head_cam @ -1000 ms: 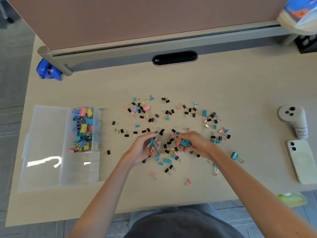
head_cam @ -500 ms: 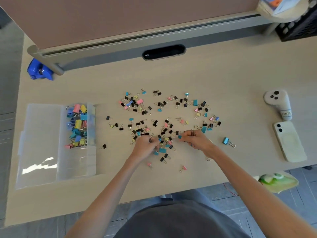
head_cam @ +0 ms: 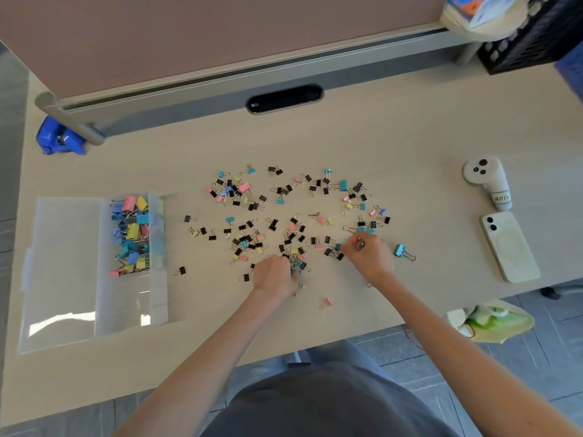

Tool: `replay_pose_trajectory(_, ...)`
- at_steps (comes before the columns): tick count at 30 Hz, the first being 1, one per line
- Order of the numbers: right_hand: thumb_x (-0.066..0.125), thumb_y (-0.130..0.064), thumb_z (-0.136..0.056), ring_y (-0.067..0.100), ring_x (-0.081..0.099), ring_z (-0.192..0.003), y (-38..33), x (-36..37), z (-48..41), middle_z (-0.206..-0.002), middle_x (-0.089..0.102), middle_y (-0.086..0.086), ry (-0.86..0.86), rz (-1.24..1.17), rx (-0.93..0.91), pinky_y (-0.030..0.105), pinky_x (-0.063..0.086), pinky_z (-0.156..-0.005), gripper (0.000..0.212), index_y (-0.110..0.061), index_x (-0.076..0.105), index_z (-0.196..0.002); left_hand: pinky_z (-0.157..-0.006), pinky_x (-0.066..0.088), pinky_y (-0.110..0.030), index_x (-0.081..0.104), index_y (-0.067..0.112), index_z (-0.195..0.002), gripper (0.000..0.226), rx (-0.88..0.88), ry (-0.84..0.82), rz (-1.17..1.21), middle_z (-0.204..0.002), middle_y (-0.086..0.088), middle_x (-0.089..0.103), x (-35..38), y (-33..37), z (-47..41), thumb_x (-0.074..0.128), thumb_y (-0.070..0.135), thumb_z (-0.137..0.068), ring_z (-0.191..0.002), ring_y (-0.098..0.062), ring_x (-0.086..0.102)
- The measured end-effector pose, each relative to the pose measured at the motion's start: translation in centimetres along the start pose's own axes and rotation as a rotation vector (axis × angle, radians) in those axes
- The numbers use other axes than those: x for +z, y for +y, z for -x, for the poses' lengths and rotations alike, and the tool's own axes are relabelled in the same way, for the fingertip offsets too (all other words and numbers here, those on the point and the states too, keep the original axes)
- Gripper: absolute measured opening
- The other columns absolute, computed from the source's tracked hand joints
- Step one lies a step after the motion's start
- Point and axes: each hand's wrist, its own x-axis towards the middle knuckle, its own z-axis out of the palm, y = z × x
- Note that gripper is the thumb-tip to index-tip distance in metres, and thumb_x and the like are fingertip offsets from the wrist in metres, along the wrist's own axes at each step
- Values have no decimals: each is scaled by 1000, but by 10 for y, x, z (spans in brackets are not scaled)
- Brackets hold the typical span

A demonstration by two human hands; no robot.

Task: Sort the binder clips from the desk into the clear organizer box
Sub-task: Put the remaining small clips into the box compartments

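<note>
Several small binder clips (head_cam: 285, 216) in black, blue, pink and yellow lie scattered over the middle of the desk. The clear organizer box (head_cam: 126, 313) sits open at the left, with larger coloured clips (head_cam: 132, 234) piled in its far compartment. My left hand (head_cam: 273, 275) rests knuckles-up at the near edge of the scatter, fingers curled over teal clips. My right hand (head_cam: 367, 253) is to its right, fingertips pinched on small clips. A larger blue clip (head_cam: 402, 250) lies just right of that hand.
A white controller (head_cam: 487, 179) and a phone (head_cam: 509, 247) lie face down at the desk's right side. A blue object (head_cam: 60, 140) sits at the far left by the partition rail. A cable slot (head_cam: 284, 99) is at the back. A green-and-white bag (head_cam: 490, 320) hangs below the desk's near right edge.
Both hands turned palm-down and spread apart; the right hand moved right toward the clips near the larger blue clip. The camera view shifted slightly.
</note>
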Motion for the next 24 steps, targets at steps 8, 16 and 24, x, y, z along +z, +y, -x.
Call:
replay_pose_trajectory(8, 63, -21, -88, 31, 59, -88, 11, -17, -17, -104, 65, 6, 108, 290, -41, 30, 36, -61, 31, -15, 47, -114, -44, 24, -25, 33, 15, -55, 50, -37, -112, 375, -50, 3, 35, -18, -7, -17, 54, 43, -90, -44, -15, 32)
replay_pose_trajectory(16, 60, -26, -92, 27, 61, -87, 13, -14, -34, -107, 64, 7, 52, 460, -108, 29, 41, -61, 42, -11, 42, -126, -45, 31, -17, 54, 6, -78, 33, -68, -262, 834, -59, 3, 48, -36, -14, -41, 47, 36, -91, -43, -10, 41)
replay_pose_trajectory(24, 65, -38, -87, 23, 58, -99, 14, -17, -41, -112, 60, 3, -35, 326, -79, 30, 44, -70, 45, -11, 48, -119, -39, 22, -19, 66, 3, -88, 24, -90, -370, 1255, -63, -1, 51, -54, -12, -46, 48, 20, -90, -43, -7, 31)
